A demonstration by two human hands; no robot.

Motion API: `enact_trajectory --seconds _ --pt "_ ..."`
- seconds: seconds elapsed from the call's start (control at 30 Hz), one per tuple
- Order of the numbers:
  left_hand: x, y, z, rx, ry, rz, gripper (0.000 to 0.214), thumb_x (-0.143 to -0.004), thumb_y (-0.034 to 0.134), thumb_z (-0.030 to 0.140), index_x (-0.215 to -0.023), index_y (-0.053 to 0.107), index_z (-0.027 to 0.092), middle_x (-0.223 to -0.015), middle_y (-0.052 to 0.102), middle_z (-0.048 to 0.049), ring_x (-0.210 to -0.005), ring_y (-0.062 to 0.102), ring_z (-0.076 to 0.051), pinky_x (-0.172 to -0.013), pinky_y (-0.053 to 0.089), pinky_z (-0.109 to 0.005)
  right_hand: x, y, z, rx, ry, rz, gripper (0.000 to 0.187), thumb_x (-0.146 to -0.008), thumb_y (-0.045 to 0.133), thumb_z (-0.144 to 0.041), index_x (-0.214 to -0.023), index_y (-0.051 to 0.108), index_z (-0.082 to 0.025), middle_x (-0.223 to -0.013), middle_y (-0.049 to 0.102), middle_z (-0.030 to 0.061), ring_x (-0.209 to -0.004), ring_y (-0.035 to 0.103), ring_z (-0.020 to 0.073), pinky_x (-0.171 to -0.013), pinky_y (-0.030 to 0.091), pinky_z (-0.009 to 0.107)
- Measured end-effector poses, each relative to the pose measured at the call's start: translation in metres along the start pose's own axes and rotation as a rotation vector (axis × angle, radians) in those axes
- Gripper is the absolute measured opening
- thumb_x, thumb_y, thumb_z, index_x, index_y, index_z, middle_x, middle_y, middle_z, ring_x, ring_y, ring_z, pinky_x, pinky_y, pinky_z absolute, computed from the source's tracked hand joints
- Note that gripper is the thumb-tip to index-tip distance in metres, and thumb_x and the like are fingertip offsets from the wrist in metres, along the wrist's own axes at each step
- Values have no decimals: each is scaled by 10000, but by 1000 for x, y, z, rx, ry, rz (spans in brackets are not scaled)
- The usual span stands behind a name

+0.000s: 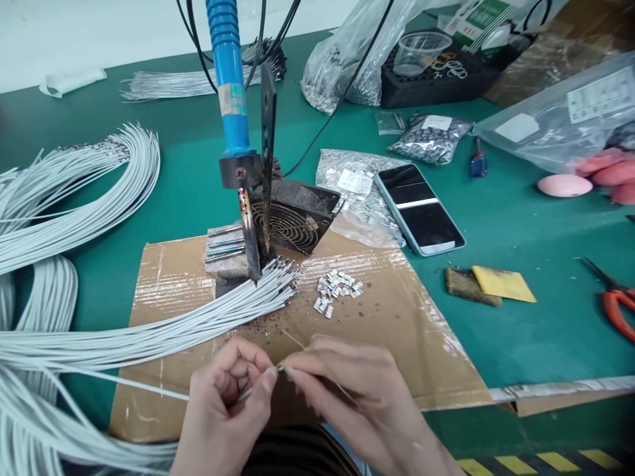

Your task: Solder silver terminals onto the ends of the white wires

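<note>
My left hand [225, 403] pinches the end of a single white wire [149, 389] that runs off to the left. My right hand [347, 390] is closed in a pinch right at that wire's tip, holding something too small to name, with a thin strand sticking out past it. Both hands hover over a taped cardboard sheet [411, 330]. Beyond them a bundle of white wires [218, 311] lies with its stripped ends under the tip of a blue-handled soldering iron [231, 119] fixed upright in a stand. A pile of small metal pieces [337, 289] sits to the right of the bundle.
A small fan [292, 218] stands behind the iron. A phone [419, 208], bags of parts [436, 135], a yellow sponge [502, 283] and red scissors [618, 307] lie on the green table to the right. Large coils of white wire [74, 192] fill the left.
</note>
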State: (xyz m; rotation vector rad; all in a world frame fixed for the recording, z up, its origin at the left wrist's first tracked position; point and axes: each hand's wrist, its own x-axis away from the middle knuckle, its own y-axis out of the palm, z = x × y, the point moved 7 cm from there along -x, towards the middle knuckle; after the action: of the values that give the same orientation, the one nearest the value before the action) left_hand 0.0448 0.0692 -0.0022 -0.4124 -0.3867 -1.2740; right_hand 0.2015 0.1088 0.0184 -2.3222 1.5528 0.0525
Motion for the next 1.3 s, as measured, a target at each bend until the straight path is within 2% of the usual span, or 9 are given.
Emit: enact_trajectory --seconds 0.13,0.33,0.43,0.57,0.67,0.83,1.07,1.23,1.3 --pt "0 -1 -1 38 -33 13 291 -693 893 350 -658 678 157 -476 514 70 -428 370 -46 -455 232 -157 0 -12 29 -338 319 117 166 -961 725 -231 -866 860 -214 -667 697 1 -507 605 85 -462 493 156" --pt "-4 -3 1 86 1 79 230 -654 894 281 -646 701 157 -480 528 71 -447 395 -48 -464 290 -135 15 3 44 -569 588 365 111 -853 854 -329 -820 853 -222 -620 727 -1 -504 628 82 -484 549 133" --pt "-5 -4 3 72 12 98 220 -648 884 272 -633 698 156 -481 529 70 -454 392 -48 -465 294 -132 17 9 41 -562 566 359 116 -838 866 -324 -796 861 -216 -607 714 -1 -493 626 78 -486 545 129" --pt "-5 -3 8 52 40 111 210 -669 870 274 -632 695 162 -469 553 66 -440 412 -46 -461 301 -130 15 17 39 -568 479 238 112 -880 831 -321 -844 888 -232 -635 707 2 -474 619 70 -465 523 126" --pt "-3 -1 9 37 60 121 194 -685 865 265 -638 703 169 -486 594 57 -440 454 -43 -464 329 -119 14 23 39 -633 528 199 120 -872 834 -341 -852 890 -237 -647 707 2 -477 606 70 -454 513 127" --pt "1 3 8 63 86 147 186 -712 858 273 -658 699 193 -525 644 56 -466 559 -63 -489 420 -123 14 23 32 -612 678 249 133 -811 864 -345 -757 874 -224 -616 668 -13 -493 585 66 -474 494 129" --pt "-2 3 5 50 13 112 297 -692 914 353 -673 683 167 -512 618 41 -460 471 -62 -471 347 -139 12 13 24 -303 424 289 134 -879 772 -230 -813 889 -243 -591 658 -9 -482 579 102 -446 461 188" --pt "-6 3 -1 127 -75 22 448 -647 965 490 -669 676 149 -491 522 65 -457 380 -47 -467 287 -142 12 5 -5 159 -31 239 244 -869 710 -27 -971 849 -199 -700 774 45 -575 686 164 -609 593 263" --pt "-8 3 -1 139 -89 2 479 -630 973 519 -660 676 144 -489 510 68 -454 356 -40 -461 262 -140 14 1 -14 237 -141 194 322 -840 698 33 -1032 830 -189 -760 800 67 -620 722 181 -674 621 272"
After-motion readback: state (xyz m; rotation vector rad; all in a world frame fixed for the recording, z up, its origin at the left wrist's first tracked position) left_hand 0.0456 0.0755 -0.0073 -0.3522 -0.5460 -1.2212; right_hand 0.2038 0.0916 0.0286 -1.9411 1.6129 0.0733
